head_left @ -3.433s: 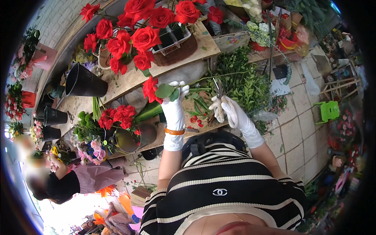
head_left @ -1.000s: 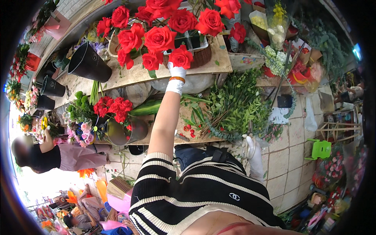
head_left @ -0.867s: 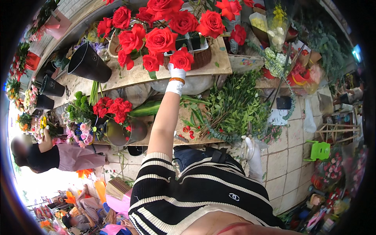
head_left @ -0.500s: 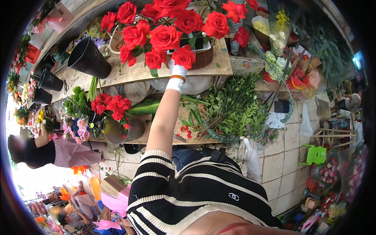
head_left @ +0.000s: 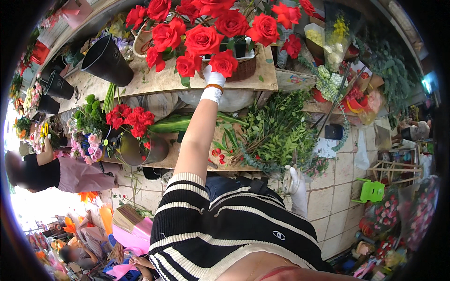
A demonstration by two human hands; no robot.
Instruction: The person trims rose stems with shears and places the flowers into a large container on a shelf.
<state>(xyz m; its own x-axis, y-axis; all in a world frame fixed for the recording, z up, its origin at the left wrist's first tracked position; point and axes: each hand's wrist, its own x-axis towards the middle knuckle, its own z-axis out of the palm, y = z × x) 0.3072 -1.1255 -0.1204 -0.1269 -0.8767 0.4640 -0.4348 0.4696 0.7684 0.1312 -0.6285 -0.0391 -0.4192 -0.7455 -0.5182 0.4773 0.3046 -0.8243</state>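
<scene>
My left hand [head_left: 213, 77], in a white glove, reaches into the red rose arrangement [head_left: 202, 40] in a brown wicker basket [head_left: 241, 71] on the upper wooden shelf. A low rose bloom [head_left: 224, 63] covers its fingers, so their grip is hidden. My right hand [head_left: 295, 185], also gloved, stays low on the right with fingers wrapped round metal shears [head_left: 294, 159], their tips pointing up beside the cut greenery [head_left: 276, 131].
Black buckets [head_left: 107, 61] line the shelf's left. A lower worktop [head_left: 180, 157] holds stems, leaves and roses [head_left: 133, 119]. A co-worker [head_left: 42, 168] stands left, other people [head_left: 79, 250] behind. Wrapped bouquets [head_left: 335, 42] and a green plastic stool [head_left: 370, 189] are at right.
Since the earliest frame, my left hand has risen with a rose into the basket arrangement, and my right hand with the shears has lowered. Lately the view has shifted slightly; the hands barely moved.
</scene>
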